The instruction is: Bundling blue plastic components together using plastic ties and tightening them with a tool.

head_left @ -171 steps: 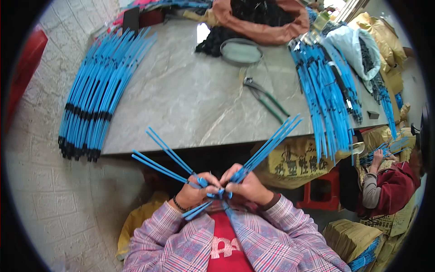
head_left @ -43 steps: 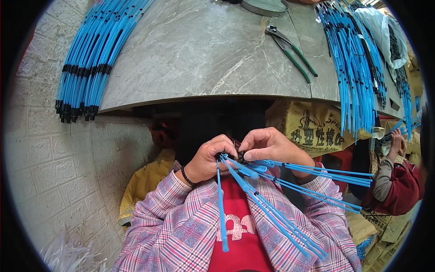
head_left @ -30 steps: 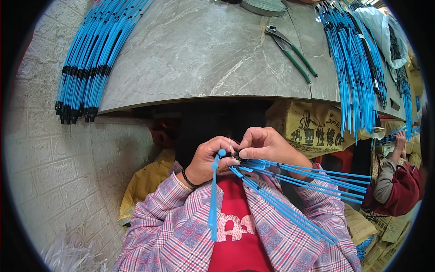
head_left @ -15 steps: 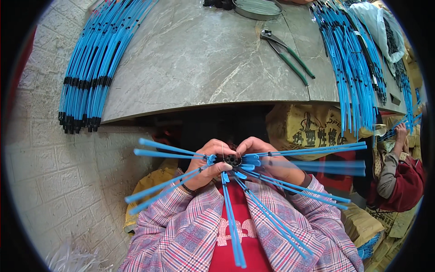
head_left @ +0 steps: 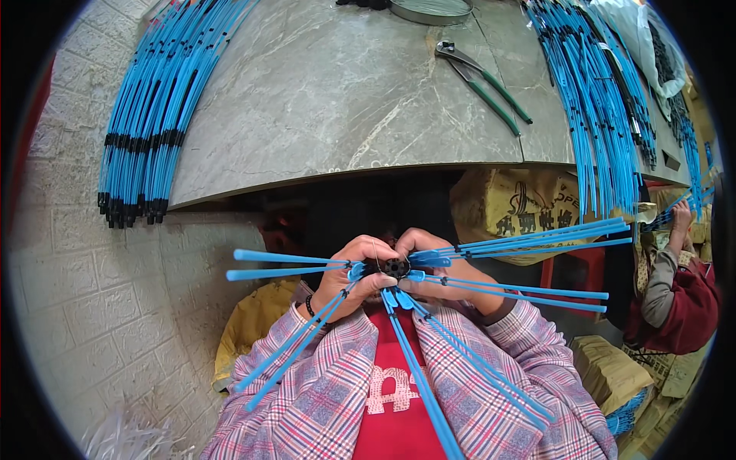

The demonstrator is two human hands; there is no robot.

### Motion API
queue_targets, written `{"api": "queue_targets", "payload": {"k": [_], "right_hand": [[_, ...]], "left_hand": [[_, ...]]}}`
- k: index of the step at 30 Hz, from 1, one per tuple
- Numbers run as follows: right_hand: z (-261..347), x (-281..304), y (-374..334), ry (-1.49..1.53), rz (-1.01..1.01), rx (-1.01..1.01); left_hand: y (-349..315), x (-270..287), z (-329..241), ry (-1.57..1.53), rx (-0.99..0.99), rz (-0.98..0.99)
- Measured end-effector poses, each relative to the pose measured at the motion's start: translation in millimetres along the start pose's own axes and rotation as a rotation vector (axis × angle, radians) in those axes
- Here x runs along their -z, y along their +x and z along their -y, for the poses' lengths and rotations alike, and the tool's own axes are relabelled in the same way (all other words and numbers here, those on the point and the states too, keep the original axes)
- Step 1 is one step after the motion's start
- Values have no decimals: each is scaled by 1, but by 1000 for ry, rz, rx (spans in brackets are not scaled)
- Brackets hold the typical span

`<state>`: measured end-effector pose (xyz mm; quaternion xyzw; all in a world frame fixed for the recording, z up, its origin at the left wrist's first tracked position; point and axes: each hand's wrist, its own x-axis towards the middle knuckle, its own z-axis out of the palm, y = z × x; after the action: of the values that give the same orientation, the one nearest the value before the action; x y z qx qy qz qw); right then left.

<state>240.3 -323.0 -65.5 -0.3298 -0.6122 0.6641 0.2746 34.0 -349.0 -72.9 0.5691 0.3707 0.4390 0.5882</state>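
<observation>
Close to my chest, both hands pinch a small round black hub (head_left: 395,267) with holes in its face. Blue rods (head_left: 498,409) in pairs fan out from it to both sides and down across my lap. My left hand (head_left: 338,285) grips the hub's left side with thumb and fingers. Fingers of my right hand (head_left: 469,280) close on its right side, around the flattened blue rod ends (head_left: 431,261). A thin wire shows by the fingertips at the hub; the rest of it is hidden.
Green-handled pliers (head_left: 484,86) lie on the grey stone-patterned table (head_left: 307,100), near a round metal tray (head_left: 432,11). Bundles of blue rods hang over its edge at left (head_left: 146,138) and right (head_left: 594,123). Yellow sacks (head_left: 514,203) stand underneath. At far right, a person in red (head_left: 682,303) handles blue rods.
The hub has turned slightly in my fingers, and the rods have swung with it. On the right side, some rods have risen and bunched higher; my right thumb now presses below the hub.
</observation>
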Motion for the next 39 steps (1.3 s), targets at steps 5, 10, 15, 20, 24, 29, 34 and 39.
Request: {"api": "queue_targets", "payload": {"k": [5,10,15,20,24,29,34,39], "right_hand": [[0,-14,-4,338,-143,-92],[3,-15,-1,81,-282,-24],[14,-7,1,-153,-263,7],[17,-3,0,-105,-232,-71],[17,-2,1,-149,-224,-34],[23,-1,1,-225,-218,-98],[27,-3,3,-196,-221,-185],[18,1,4,-77,-231,-258]], "left_hand": [[-1,-3,3,-17,-19,-11],[-1,-2,4,123,-68,9],[-4,-6,6,2,2,-23],[-3,-3,11,15,-19,8],[-3,-3,11,17,-22,16],[-4,-5,15,100,-65,22],[-9,-16,14,-363,192,-89],[-6,-9,18,-117,72,-9]]}}
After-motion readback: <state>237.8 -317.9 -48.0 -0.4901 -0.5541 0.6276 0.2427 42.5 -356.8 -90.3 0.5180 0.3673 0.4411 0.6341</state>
